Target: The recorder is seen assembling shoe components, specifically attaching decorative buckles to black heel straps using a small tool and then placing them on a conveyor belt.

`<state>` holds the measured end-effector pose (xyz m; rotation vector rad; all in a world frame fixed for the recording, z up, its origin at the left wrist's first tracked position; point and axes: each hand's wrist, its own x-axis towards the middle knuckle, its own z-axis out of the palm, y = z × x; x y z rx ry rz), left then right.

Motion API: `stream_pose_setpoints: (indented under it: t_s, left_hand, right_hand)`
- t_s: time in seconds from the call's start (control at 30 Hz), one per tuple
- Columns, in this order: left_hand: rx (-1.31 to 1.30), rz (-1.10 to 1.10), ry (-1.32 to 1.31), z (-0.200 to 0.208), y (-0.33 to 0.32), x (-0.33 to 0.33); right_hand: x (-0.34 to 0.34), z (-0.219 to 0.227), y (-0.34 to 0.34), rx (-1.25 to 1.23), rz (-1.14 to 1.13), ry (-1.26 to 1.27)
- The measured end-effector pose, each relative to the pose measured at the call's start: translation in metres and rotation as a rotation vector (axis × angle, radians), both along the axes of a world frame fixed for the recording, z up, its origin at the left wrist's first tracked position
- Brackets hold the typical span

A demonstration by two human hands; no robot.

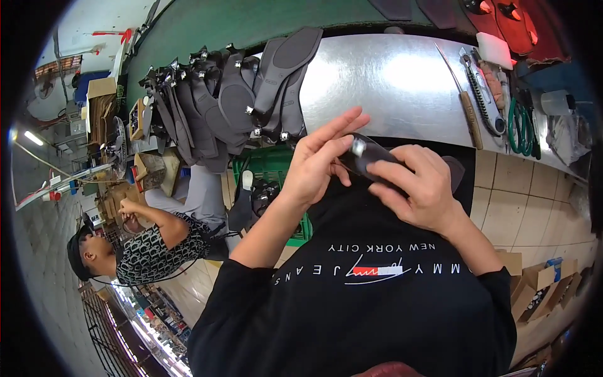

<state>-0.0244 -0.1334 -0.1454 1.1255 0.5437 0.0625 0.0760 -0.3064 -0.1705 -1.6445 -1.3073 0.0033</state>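
In front of my chest, at the near edge of the metal worktop, is a dark piece (380,155) with a shiny metal fitting (358,147) at its left end. My right hand (421,182) wraps round its body, fingers on top. At the fitting end is my left hand (320,154), its thumb against the piece and its upper fingers stretched out; part of its grip is hidden. To the left on the worktop lies an overlapping row of dark grey sole-shaped pieces (237,103), several bearing shiny metal fittings.
On the metal worktop (370,81), at right, lie an awl (469,116), a cutter knife (482,94), green-handled scissors (519,129) and a white block (494,50). A green crate (303,229) stands below. Another person (157,245) sits at left. Cardboard boxes (543,289) sit lower right.
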Motion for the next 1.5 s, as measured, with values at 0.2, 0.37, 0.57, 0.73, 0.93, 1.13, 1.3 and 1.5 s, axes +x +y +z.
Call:
stream_pose_setpoints:
  t_s: [0.2, 0.37, 0.57, 0.73, 0.93, 1.13, 1.3, 1.5]
  left_hand:
    - [-0.021, -0.138, 0.124, 0.000, 0.007, -0.004]
    - [-0.044, -0.213, 0.198, 0.003, 0.005, -0.004]
    - [0.035, -0.210, 0.239, -0.002, 0.004, -0.004]
    - [0.054, -0.176, 0.263, -0.007, 0.000, -0.006]
    - [0.090, -0.134, 0.216, -0.012, -0.001, -0.005]
    - [0.162, -0.122, 0.181, -0.011, -0.005, -0.005]
    - [0.308, -0.050, 0.031, -0.005, -0.007, -0.010]
    - [-0.002, 0.450, 0.029, -0.019, 0.026, -0.014]
  right_hand:
    - [-0.003, -0.002, -0.003, -0.076, -0.117, 0.156]
    - [-0.004, -0.001, -0.002, -0.110, -0.138, 0.158]
    - [-0.006, -0.004, -0.002, -0.117, -0.119, 0.119]
    - [-0.010, -0.006, -0.003, -0.125, -0.130, 0.225]
    - [-0.010, -0.008, 0.002, -0.089, -0.132, 0.379]
    - [-0.004, -0.006, 0.003, -0.135, -0.082, 0.418]
    - [0.013, 0.013, 0.010, -0.219, 0.061, 0.655]
    - [0.068, 0.029, 0.018, 0.205, -0.477, -0.005]
